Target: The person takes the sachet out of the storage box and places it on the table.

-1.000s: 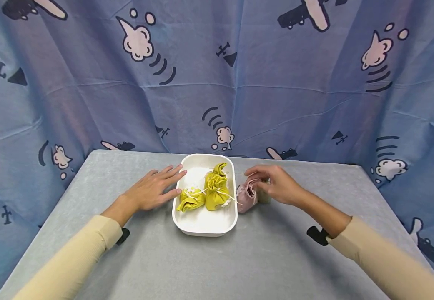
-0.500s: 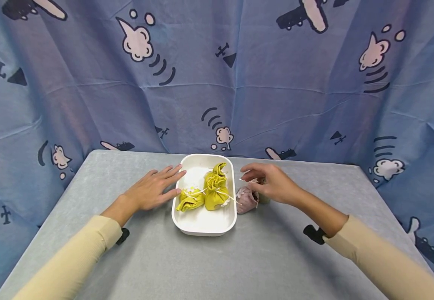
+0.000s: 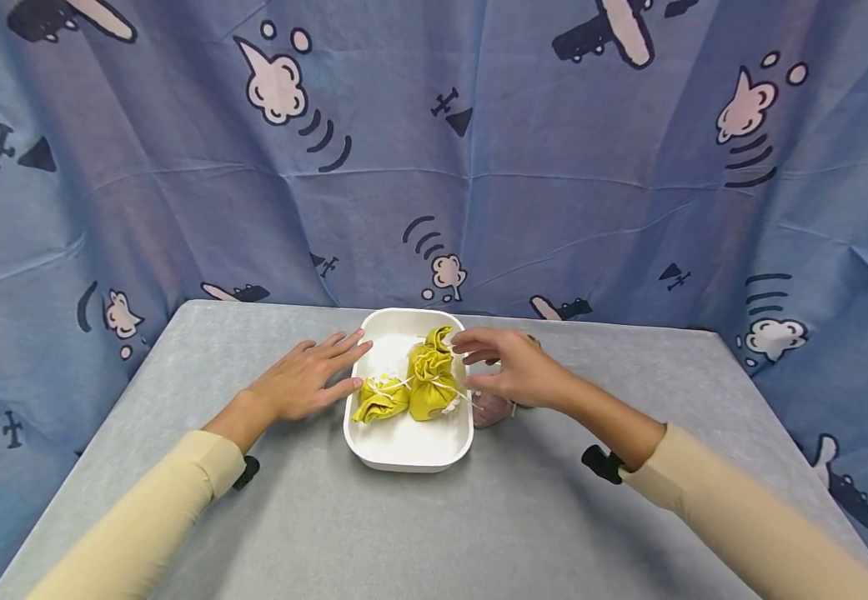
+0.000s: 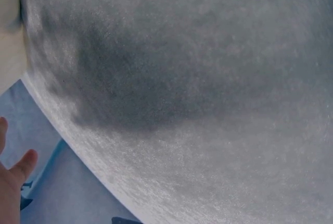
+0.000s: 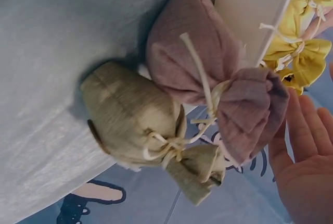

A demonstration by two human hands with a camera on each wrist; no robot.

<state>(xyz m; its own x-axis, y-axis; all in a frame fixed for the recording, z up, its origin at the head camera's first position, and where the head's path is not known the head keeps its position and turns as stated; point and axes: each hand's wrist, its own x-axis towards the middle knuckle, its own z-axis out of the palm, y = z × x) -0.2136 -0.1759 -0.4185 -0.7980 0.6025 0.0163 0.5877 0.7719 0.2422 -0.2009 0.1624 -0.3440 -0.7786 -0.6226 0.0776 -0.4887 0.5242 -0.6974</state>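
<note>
A white tray (image 3: 409, 454) stands mid-table in the head view, holding two yellow drawstring pouches: one slumped on the left (image 3: 383, 402), one more upright (image 3: 430, 396). My left hand (image 3: 309, 379) rests its spread fingers at the tray's left rim. Over the right rim hovers my right hand (image 3: 509, 362), fingers slightly bent, nothing gripped. Below it a mauve drawstring pouch (image 3: 490, 412) sits against the tray's right side, partly covered. The right wrist view shows this pouch beside an olive drawstring pouch (image 5: 130, 109), both tied with pale cord; the head view mostly hides the olive one.
A grey cloth-covered table (image 3: 403, 533) lies under everything. Behind it hangs a blue printed curtain (image 3: 373, 183), close to the table's back edge.
My right hand has let go of the mauve pouch's gathered top, then moved left to the tray's right rim. My left hand has stayed in place.
</note>
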